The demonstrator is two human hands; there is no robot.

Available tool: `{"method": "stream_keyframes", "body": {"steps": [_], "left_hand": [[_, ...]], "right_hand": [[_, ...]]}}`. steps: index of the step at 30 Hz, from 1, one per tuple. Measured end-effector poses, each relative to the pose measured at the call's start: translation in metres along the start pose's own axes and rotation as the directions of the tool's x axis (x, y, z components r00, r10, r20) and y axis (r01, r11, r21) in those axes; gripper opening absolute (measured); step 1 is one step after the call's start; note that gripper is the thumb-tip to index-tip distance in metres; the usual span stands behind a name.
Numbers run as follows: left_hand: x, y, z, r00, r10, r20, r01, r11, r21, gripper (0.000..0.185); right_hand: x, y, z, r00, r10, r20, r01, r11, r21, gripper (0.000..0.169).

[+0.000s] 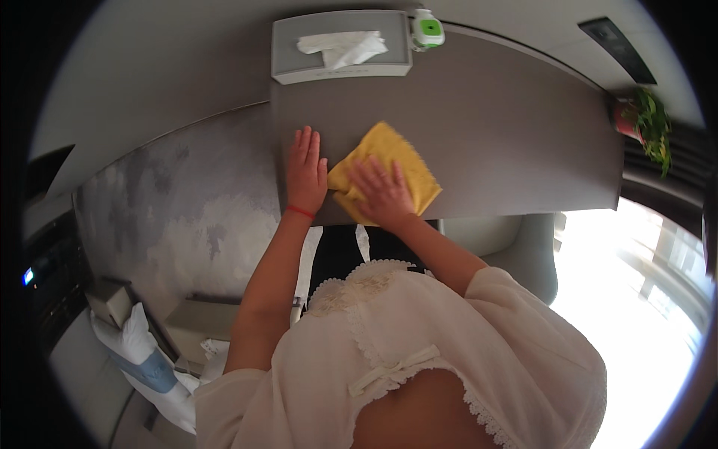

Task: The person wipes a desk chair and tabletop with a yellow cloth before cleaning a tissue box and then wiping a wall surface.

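A yellow cloth [412, 168] lies spread on a grey-brown desk top [505, 123], close to its near edge. My right hand [381, 191] rests flat on the cloth with the fingers spread, slightly blurred; no grip on it shows. To its left, my left hand [307, 171] is laid palm down on the desk's left end, fingers straight and holding nothing, a red string around the wrist.
A tissue box [341, 45] stands at the desk's back left, beside a white and green bottle [429, 31]. At the far right is a potted plant [650, 123]. A grey chair [521, 252] stands at the near edge; a pillow [148, 365] lies lower left.
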State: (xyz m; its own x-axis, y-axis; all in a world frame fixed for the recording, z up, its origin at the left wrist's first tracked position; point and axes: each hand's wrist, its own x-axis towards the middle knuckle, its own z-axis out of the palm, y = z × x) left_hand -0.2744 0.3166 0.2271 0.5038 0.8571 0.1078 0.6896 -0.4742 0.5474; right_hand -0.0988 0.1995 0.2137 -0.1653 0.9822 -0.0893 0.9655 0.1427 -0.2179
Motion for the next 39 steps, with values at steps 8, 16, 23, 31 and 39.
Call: {"method": "stream_keyframes", "body": {"steps": [8,16,23,31,39], "left_hand": [[-0.018,-0.009,-0.014,0.964,-0.211,-0.165,0.164,0.952,-0.259,0.048],[-0.022,-0.024,-0.035,0.956,-0.201,-0.213,0.153,0.963,-0.222,0.049],[-0.011,-0.002,0.009,0.995,-0.032,0.089,0.012,0.976,0.216,0.063],[0.003,0.049,0.043,0.978,-0.008,0.209,-0.059,0.949,0.308,0.062],[-0.003,0.063,0.057,0.980,0.030,0.196,-0.103,0.921,0.375,0.062]], "right_hand": [[0.151,-0.016,-0.006,0.983,0.139,-0.121,-0.143,0.989,-0.026,0.062],[0.089,-0.090,0.002,0.966,-0.231,0.115,0.239,0.969,-0.068,0.065],[-0.045,0.007,-0.001,0.995,0.029,0.099,-0.018,0.993,-0.118,0.076],[-0.017,0.014,-0.002,0.941,0.339,-0.009,-0.339,0.940,-0.041,0.069],[-0.083,0.147,-0.018,0.705,0.679,-0.205,-0.701,0.710,-0.063,0.068]]}}
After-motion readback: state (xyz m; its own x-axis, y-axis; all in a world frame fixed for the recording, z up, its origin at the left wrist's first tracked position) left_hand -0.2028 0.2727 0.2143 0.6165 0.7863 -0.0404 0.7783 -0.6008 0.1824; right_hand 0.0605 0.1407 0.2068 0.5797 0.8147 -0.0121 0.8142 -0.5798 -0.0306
